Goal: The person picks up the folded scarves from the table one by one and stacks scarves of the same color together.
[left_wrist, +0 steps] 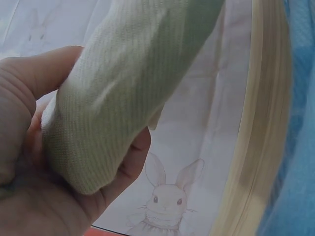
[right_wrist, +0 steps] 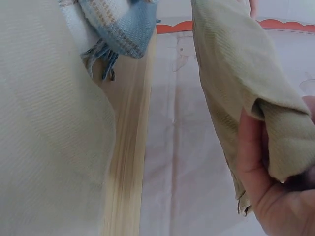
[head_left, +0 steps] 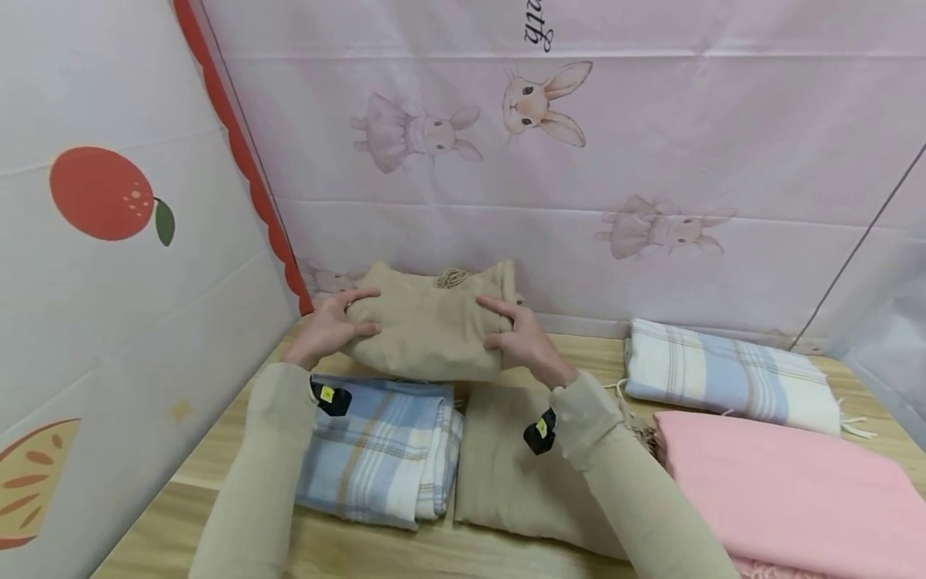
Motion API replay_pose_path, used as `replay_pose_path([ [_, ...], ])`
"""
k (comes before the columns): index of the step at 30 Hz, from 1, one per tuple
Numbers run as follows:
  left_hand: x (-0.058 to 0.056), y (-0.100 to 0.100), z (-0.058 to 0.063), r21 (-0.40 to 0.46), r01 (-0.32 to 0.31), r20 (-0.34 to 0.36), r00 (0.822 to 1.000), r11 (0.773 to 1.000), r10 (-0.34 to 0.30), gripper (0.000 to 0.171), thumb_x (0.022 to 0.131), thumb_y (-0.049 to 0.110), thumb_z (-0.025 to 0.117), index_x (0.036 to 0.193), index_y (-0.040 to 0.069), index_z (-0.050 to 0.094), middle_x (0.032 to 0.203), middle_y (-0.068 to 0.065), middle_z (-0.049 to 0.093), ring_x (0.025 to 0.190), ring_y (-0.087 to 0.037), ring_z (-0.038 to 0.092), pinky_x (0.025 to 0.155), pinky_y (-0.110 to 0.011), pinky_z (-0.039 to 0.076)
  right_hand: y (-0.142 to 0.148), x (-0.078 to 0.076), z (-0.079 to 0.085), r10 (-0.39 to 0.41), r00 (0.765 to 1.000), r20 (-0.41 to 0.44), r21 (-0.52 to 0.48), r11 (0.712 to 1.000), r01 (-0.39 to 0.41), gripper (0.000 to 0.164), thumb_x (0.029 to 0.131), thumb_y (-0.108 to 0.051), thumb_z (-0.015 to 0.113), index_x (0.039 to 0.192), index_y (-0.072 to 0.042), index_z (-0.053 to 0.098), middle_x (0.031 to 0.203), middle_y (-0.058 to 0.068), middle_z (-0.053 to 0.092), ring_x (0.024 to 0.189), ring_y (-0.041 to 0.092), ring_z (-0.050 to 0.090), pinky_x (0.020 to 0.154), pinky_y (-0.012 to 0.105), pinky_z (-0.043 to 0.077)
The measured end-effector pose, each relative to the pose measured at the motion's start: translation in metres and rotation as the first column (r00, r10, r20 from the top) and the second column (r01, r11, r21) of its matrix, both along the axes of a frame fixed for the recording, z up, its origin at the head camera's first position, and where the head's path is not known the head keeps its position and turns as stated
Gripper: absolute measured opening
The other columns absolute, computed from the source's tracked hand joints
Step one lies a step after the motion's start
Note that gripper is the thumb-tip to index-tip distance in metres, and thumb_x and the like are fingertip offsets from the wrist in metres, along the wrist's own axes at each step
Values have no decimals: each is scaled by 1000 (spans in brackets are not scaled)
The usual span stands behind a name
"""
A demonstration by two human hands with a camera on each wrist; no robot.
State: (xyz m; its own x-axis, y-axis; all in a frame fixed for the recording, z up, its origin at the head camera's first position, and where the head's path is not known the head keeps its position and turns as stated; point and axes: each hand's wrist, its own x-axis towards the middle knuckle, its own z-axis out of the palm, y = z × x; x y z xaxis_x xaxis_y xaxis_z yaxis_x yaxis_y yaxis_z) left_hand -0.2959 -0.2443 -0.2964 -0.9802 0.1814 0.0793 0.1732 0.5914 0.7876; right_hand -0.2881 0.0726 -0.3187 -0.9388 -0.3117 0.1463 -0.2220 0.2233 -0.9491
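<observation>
A folded beige scarf with a bit of tassel at its top edge is held up near the back of the table, between both hands. My left hand grips its left end; in the left wrist view the thumb lies on one side of the beige cloth and fingers curl behind it. At the other end my right hand grips the scarf, and the right wrist view shows fingers around the folded beige edge. Below the hands lie a blue-and-white plaid scarf and a second folded beige scarf.
To the right, a folded pink scarf lies in front of another plaid scarf with fringe. The wooden table meets a rabbit-printed backdrop behind and a fruit-printed sheet on the left.
</observation>
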Motion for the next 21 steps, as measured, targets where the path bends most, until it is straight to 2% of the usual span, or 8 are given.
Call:
replay_pose_path([
  [7,4,2,-2,21,30,-9,1000,999,-30,62,95,8,70,152,6,47,161,-20,29,148,-34,22,115,-57,25,6,6,3,10,1000,-10,2,1000,-10,75,80,13,64,150,-8,50,159,10,39,138,24,36,84,27,44],
  [9,6,2,-2,21,30,-15,999,999,-29,62,94,8,71,152,5,47,161,-20,29,148,-34,22,115,-58,25,7,8,4,9,1000,-7,6,1000,-9,75,79,12,64,150,-8,51,158,10,40,138,24,36,85,28,45],
  [16,14,8,2,12,39,-35,999,999,-39,62,94,9,72,151,6,49,160,-19,33,148,-34,25,115,-58,26,11,13,4,-34,999,-6,17,999,34,75,78,11,66,149,-9,53,158,13,40,138,29,38,103,39,39],
  [21,18,13,4,13,51,-39,998,999,-50,62,93,9,72,151,7,49,159,-18,35,147,-33,27,115,-58,27,16,17,2,-37,999,-8,9,999,37,75,77,11,66,148,-8,53,158,15,39,137,29,38,103,39,39],
])
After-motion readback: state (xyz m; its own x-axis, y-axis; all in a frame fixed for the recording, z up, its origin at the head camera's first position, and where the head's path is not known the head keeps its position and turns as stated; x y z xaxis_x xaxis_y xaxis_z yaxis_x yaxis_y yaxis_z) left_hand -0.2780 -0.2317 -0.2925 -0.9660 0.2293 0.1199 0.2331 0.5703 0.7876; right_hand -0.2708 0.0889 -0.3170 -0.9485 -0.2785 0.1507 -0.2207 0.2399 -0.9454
